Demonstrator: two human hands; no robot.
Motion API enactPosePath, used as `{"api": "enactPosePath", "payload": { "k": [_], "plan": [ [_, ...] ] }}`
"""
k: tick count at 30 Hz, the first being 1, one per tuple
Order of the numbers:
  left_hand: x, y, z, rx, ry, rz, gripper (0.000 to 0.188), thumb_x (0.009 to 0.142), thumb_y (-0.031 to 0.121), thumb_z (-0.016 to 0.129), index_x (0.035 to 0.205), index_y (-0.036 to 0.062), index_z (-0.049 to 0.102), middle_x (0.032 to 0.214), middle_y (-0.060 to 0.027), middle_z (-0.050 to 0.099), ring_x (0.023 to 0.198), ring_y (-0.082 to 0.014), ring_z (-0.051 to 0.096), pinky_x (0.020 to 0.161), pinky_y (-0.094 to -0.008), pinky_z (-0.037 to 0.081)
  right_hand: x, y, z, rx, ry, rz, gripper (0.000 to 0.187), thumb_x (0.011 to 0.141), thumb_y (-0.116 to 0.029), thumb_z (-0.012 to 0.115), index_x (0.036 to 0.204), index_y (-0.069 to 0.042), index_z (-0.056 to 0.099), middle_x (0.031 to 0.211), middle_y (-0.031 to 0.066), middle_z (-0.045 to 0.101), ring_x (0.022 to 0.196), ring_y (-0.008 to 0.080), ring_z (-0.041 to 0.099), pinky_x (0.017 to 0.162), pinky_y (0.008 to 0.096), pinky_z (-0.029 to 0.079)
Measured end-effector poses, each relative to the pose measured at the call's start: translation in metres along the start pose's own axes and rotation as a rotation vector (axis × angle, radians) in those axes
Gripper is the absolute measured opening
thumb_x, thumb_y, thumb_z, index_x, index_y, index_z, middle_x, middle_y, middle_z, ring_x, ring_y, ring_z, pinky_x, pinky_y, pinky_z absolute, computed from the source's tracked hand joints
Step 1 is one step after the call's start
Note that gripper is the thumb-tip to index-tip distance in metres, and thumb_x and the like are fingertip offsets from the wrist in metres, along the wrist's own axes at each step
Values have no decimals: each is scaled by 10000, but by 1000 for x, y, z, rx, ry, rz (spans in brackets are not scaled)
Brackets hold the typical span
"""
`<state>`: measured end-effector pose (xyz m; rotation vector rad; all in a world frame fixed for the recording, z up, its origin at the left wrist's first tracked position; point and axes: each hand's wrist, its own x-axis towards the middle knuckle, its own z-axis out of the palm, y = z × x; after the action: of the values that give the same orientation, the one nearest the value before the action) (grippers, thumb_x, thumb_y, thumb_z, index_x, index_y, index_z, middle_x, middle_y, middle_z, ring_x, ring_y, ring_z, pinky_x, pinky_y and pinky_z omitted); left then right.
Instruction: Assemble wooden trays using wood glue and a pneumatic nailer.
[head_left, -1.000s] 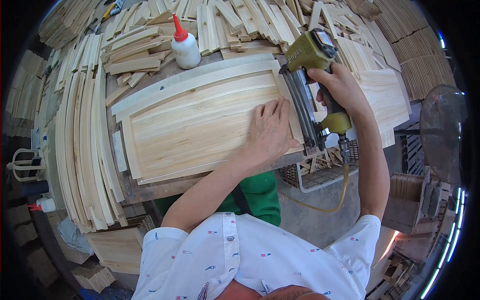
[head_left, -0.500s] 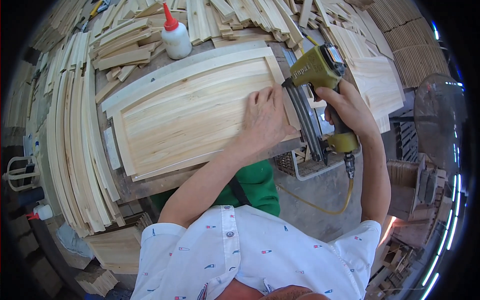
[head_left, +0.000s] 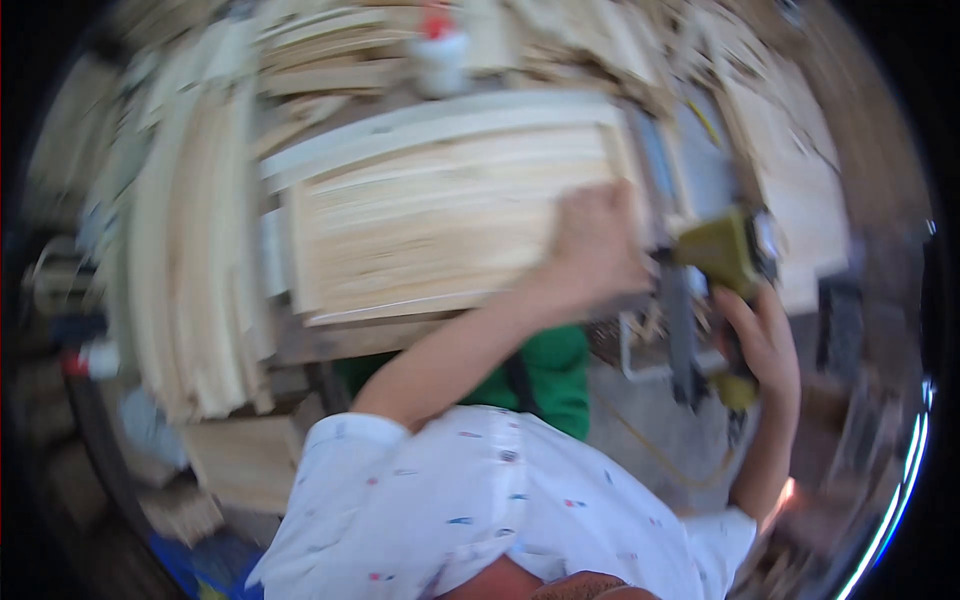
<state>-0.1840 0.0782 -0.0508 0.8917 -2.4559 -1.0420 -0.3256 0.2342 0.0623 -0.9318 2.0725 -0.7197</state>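
A framed panel of pale wood (head_left: 430,220) lies on the worktable, with a thin white line along its near edge. At its right end my left hand (head_left: 600,240) presses down, fingers bent and thumb by the edge strip; motion blurs the fingertips. My right hand (head_left: 768,335) is wrapped round the handle of an olive-green nail gun (head_left: 722,248). The gun's nose points left, close to the panel's right edge; blur hides whether they touch. A yellowish air hose (head_left: 672,470) hangs from the handle's lower end.
A white glue bottle with a red tip (head_left: 440,65) stands behind the panel. Long wooden strips (head_left: 200,250) are stacked at left, and more loose wood pieces (head_left: 335,50) lie behind. A crate with a pale rim (head_left: 628,350) sits below the table's right end.
The whole view has shifted and blurred, so the panel appears farther right. My right hand and the nail gun have moved lower beside the panel's right end. My left hand stays on the panel.
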Motion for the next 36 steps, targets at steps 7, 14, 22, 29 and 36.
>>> {"api": "enactPosePath", "payload": {
  "k": [7, 14, 22, 29, 36],
  "plan": [
    [-7, -24, 31, 129, 139, 257, 887, 583, 394, 851, 1262, -39, 480, 1257, -195, 506, 1225, -356, 434, 1029, -473, 331, -7, 30, -5, 89, 61, -1, 218, 966, -187, 568, 1084, -12, 514, 834, 75, 632, 478, 93, 499, 423, 232, 383],
    [-41, -170, -147, 323, 748, 43, 341, 717, 98, 719, 1038, 16, 638, 980, -165, 624, 981, -342, 581, 902, -448, 445, -9, 40, -3, 160, 67, -47, 267, 968, -182, 563, 1159, -15, 480, 933, 99, 632, 482, 111, 505, 417, 237, 386],
    [-73, -259, -253, 1067, 578, -392, 221, 819, 115, 595, 1015, 14, 589, 1022, -190, 564, 991, -355, 549, 825, -452, 451, -9, 39, -3, 140, 92, -49, 262, 965, -171, 564, 1154, -10, 479, 934, 91, 614, 507, 111, 506, 425, 241, 405],
    [-56, -251, -263, 1183, 379, -506, 287, 845, 127, 594, 1103, 1, 594, 1079, -178, 579, 1018, -298, 587, 812, -392, 519, -10, 40, 6, 138, 121, -83, 268, 963, -207, 562, 1151, -23, 511, 906, 76, 626, 481, 101, 496, 430, 235, 399],
    [-89, -241, -303, 974, 456, -650, 354, 813, 127, 626, 1115, -41, 553, 1074, -236, 590, 981, -367, 636, 848, -432, 542, -11, 35, 5, 158, 103, -53, 244, 966, -177, 566, 1104, 9, 486, 936, 100, 624, 529, 106, 519, 451, 245, 420]
  ]
}}
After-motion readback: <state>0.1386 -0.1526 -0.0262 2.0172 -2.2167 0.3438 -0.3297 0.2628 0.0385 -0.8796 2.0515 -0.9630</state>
